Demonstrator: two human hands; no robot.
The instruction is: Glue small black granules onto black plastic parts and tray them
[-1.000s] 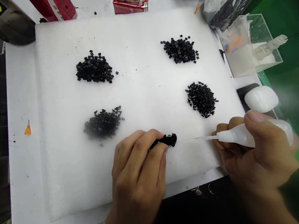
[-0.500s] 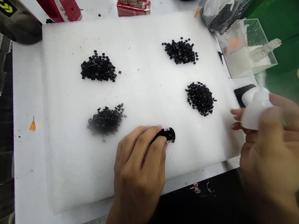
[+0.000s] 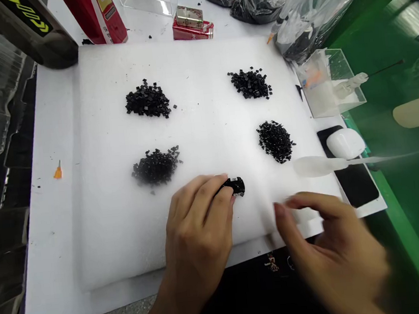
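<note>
My left hand (image 3: 200,217) holds a small glossy black piece (image 3: 237,186) between thumb and fingers, low on the white foam board (image 3: 206,127); part of the piece is hidden by the fingers. To its right, my right hand (image 3: 325,244) is blurred, thumb and index finger apart with nothing between them. Just above it lies a white dropper bottle (image 3: 317,165) with a long thin tip, across the board's right edge. Four heaps of tiny black chips rest on the board: upper left (image 3: 147,101), lower left (image 3: 156,167), upper right (image 3: 250,84) and right (image 3: 275,141).
A white earphone case (image 3: 346,143) sits on a black phone (image 3: 358,184) at the right. Behind it stands a clear box (image 3: 323,101) with syringe parts. Dark bottle (image 3: 46,39), red container (image 3: 103,19), lighter (image 3: 189,17) and plastic bags (image 3: 261,4) line the back. An orange needle tip (image 3: 58,171) lies left.
My right hand has let go of the white bottle and moved left and down, its thumb and index finger now apart. The camera view has shifted slightly. My left hand keeps its hold.
</note>
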